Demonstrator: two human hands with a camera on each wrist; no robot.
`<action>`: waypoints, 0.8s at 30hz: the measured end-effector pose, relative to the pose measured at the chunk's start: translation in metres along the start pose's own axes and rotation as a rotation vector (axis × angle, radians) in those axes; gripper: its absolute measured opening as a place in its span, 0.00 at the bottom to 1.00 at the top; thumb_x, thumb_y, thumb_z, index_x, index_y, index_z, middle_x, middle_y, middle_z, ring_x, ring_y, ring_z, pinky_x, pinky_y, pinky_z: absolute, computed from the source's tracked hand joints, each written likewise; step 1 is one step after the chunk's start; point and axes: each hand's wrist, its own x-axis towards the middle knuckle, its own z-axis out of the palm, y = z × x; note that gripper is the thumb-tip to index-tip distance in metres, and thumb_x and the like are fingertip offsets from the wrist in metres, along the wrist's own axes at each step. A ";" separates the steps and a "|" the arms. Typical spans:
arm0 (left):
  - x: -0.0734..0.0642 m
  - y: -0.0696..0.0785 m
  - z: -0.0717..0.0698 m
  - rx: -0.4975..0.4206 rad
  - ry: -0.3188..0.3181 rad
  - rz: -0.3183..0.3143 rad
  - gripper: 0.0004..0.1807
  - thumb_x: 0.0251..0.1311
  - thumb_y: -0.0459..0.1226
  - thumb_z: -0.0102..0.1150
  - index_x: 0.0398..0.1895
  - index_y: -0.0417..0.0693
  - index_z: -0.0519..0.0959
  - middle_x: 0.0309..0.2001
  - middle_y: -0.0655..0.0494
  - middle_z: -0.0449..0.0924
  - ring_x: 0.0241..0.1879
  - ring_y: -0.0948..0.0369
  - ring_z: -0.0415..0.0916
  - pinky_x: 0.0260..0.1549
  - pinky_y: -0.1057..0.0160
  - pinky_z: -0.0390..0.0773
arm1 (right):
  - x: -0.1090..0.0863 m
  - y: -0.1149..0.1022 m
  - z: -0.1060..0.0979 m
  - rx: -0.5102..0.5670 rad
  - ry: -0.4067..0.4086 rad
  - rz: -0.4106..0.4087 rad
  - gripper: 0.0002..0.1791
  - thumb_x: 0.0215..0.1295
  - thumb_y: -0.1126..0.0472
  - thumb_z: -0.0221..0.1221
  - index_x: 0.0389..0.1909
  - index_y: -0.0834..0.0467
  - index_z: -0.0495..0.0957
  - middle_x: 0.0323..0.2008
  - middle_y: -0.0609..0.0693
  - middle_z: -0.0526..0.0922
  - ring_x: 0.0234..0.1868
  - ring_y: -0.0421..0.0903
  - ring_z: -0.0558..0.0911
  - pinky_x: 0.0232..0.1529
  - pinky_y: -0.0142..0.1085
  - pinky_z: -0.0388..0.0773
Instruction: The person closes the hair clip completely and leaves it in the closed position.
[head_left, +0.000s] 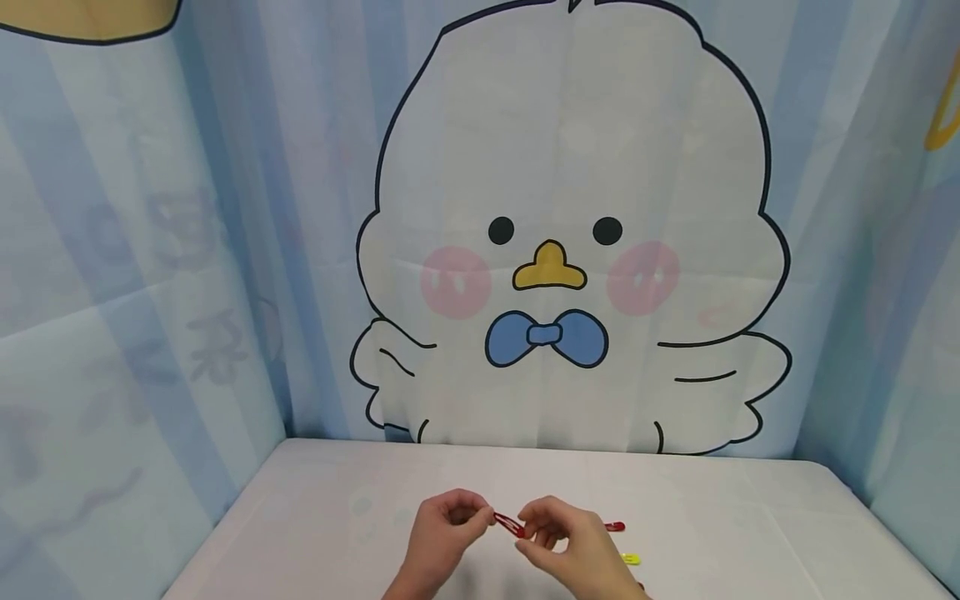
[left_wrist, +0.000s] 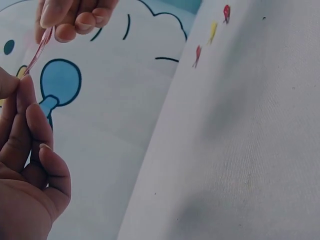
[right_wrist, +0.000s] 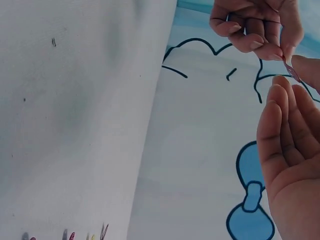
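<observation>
A red snap hair clip (head_left: 510,524) is held up over the table between the two hands, slanting down to the right. My left hand (head_left: 448,533) pinches its left end between thumb and fingertip. At the other end, my right hand (head_left: 566,542) holds the clip with thumb and fingertips. In the left wrist view the clip (left_wrist: 39,52) stretches thin and edge-on from one hand to the other. The right wrist view has the right hand (right_wrist: 295,145) with its fingers fairly straight and the thumb against the clip (right_wrist: 291,71).
On the white table (head_left: 337,500), a red clip (head_left: 615,526) and a yellow clip (head_left: 631,559) lie beyond the right hand. Another red clip (left_wrist: 197,56) lies in line with them in the left wrist view. Behind the table hangs a curtain (head_left: 555,400) printed with a cartoon bird.
</observation>
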 end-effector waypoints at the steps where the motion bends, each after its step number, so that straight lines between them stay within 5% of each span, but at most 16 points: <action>1: 0.000 0.000 0.001 -0.001 0.012 -0.003 0.07 0.60 0.32 0.68 0.35 0.35 0.83 0.30 0.51 0.85 0.30 0.60 0.79 0.33 0.63 0.76 | 0.000 0.000 0.001 -0.013 0.014 -0.023 0.11 0.61 0.64 0.71 0.42 0.58 0.81 0.32 0.42 0.81 0.30 0.36 0.78 0.33 0.34 0.79; 8: 0.002 -0.003 0.004 0.006 0.066 -0.036 0.04 0.61 0.30 0.66 0.35 0.35 0.83 0.30 0.52 0.85 0.30 0.61 0.79 0.34 0.62 0.76 | -0.001 0.002 0.008 -0.122 0.121 -0.177 0.13 0.57 0.65 0.73 0.41 0.57 0.82 0.32 0.41 0.81 0.29 0.35 0.78 0.31 0.35 0.80; 24: 0.000 -0.003 0.005 -0.028 0.042 -0.031 0.06 0.60 0.31 0.68 0.36 0.35 0.83 0.29 0.51 0.85 0.29 0.61 0.78 0.33 0.63 0.76 | 0.002 0.005 0.015 -0.221 0.227 -0.272 0.14 0.54 0.73 0.72 0.34 0.53 0.82 0.28 0.38 0.81 0.26 0.32 0.75 0.27 0.31 0.77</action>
